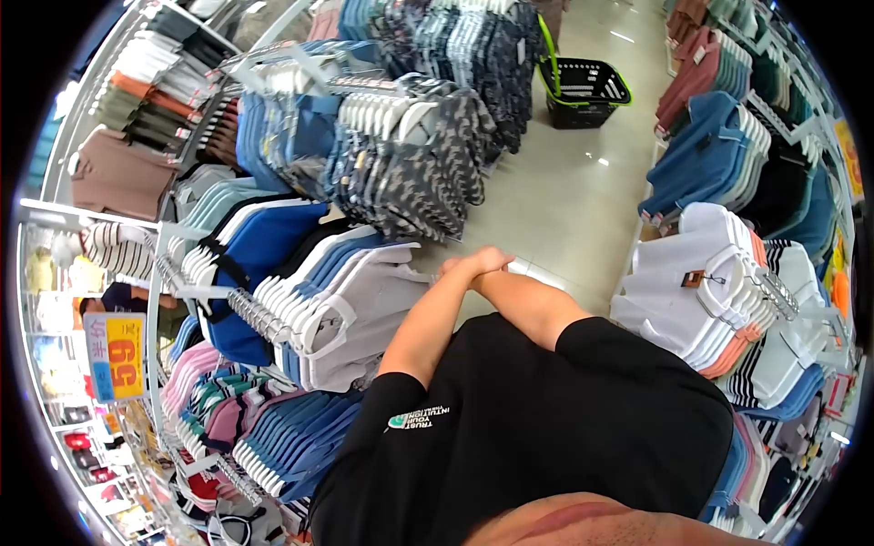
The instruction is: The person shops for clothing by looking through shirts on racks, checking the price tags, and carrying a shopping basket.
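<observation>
Glossy floor (546,191) runs between racks (193,291), a basket (581,115) standing on it. Hands (490,259) overlap; I cannot tell whether their fingers (503,258) are clenched. Pale shirts (378,289) hang near them, leftward.

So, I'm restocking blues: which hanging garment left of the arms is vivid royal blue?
The front garment beyond the left-hand pale shirts; other blue garments nearby are greyer and duller.

The rack (202,292) carries hung shirts (369,291), the floor (546,191) a basket (583,116).
</observation>
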A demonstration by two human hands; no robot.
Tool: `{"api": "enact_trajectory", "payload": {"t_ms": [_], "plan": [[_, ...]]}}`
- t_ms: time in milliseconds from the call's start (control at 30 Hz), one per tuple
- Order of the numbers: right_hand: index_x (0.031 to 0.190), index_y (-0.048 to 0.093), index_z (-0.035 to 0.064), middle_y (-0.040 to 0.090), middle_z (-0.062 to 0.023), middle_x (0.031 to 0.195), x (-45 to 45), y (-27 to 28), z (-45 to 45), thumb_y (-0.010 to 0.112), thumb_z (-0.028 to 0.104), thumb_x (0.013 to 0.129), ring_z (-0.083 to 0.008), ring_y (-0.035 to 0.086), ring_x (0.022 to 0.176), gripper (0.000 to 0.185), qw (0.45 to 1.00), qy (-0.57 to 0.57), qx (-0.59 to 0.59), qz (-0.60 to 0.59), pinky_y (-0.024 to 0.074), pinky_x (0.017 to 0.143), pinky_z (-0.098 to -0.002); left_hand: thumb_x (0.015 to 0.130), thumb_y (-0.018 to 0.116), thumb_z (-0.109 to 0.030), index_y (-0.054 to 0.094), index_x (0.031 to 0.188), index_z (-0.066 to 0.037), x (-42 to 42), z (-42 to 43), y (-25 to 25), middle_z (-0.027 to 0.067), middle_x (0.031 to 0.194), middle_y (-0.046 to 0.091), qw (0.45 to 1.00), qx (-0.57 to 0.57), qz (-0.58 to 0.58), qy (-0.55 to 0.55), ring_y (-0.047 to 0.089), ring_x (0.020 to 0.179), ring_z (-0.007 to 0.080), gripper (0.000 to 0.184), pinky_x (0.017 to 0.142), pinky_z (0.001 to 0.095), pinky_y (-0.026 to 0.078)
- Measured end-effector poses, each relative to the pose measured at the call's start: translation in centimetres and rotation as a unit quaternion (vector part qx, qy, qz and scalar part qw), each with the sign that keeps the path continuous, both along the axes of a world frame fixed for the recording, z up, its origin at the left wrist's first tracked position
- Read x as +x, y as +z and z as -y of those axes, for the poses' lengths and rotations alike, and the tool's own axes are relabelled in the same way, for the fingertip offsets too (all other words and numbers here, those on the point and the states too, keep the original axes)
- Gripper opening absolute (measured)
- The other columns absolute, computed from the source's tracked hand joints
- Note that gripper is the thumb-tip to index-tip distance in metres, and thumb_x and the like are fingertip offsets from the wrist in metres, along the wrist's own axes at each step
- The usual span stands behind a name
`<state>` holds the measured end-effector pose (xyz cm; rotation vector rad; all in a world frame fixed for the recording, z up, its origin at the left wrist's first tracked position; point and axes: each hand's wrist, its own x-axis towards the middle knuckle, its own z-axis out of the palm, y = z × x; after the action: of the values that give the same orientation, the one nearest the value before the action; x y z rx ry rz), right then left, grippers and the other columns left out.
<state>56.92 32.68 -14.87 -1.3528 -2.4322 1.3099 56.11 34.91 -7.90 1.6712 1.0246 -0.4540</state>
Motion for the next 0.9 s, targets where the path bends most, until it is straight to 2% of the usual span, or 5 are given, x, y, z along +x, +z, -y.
{"api": "enact_trajectory", "payload": {"t_ms": [267, 433, 633, 700, 900], "plan": [[0.092, 0.069, 0.0042, 0.066, -0.022, 0.102, 19.4, -14.2, 4.5, 0.056, 0.036, 0.087, -0.0398, 0.061, 0.097, 0.034, 0.91, -0.38, 0.137, -0.093, 0.0487, 0.083, -0.0477, 0.087, 0.067, -0.027, 0.065, 0.11, -0.003, 7.3, 0.8, -2.0, 0.0082, 0.096, 0.068, 0.959, -0.004, 0.254, 0.125, 0.063, 0.09, 0.0162, 0.034, 0.08, 0.0309, 0.05], [0.066, 0.064, -0.0001, 0.065, -0.0253, 0.08, 31.4, -17.8, 16.0, 0.056, 0.046, 0.084, -0.0411, 0.063, 0.075, 0.051, 0.816, -0.555, -0.141, 0.077, 0.048, 0.073, -0.0498, 0.088, 0.069, -0.021, 0.059, 0.124, -0.004, 1.5, -4.9, 0.2, 0.0079, 0.107, 0.067, 0.876, 0.183, 0.274, 0.353, 0.063, 0.095, 0.0155, 0.041, 0.084, 0.0282, 0.049], [0.077, 0.068, 0.0052, 0.068, -0.0173, 0.081, 34.9, -18.2, 31.6, 0.044, 0.038, 0.092, -0.0352, 0.065, 0.071, 0.043, 0.902, -0.338, -0.174, 0.203, 0.0505, 0.068, -0.0479, 0.09, 0.065, -0.014, 0.046, 0.133, 0.004, -1.5, -10.4, 6.3, 0.0205, 0.13, 0.054, 0.727, 0.343, 0.317, 0.503, 0.056, 0.116, 0.0247, 0.051, 0.095, 0.032, 0.046], [0.072, 0.066, 0.0047, 0.067, -0.0122, 0.07, 35.0, -32.2, 39.5, 0.048, 0.032, 0.09, -0.0269, 0.064, 0.057, 0.037, 0.93, -0.255, 0.04, 0.263, 0.0514, 0.057, -0.0428, 0.091, 0.063, -0.012, 0.04, 0.136, 0.008, -1.2, -13.3, 4.4, 0.0204, 0.135, 0.05, 0.689, 0.312, 0.36, 0.545, 0.052, 0.123, 0.0251, 0.054, 0.101, 0.0329, 0.042], [0.078, 0.066, 0.0054, 0.068, -0.0108, 0.071, 38.5, -18.5, 27.3, 0.052, 0.032, 0.089, -0.0256, 0.064, 0.059, 0.032, 0.834, -0.494, -0.208, 0.133, 0.0512, 0.059, -0.0415, 0.088, 0.065, -0.009, 0.041, 0.134, 0.007, 0.5, -21.0, 0.4, 0.0195, 0.134, 0.05, 0.536, 0.268, 0.39, 0.699, 0.049, 0.124, 0.0263, 0.054, 0.107, 0.0365, 0.034]]}}
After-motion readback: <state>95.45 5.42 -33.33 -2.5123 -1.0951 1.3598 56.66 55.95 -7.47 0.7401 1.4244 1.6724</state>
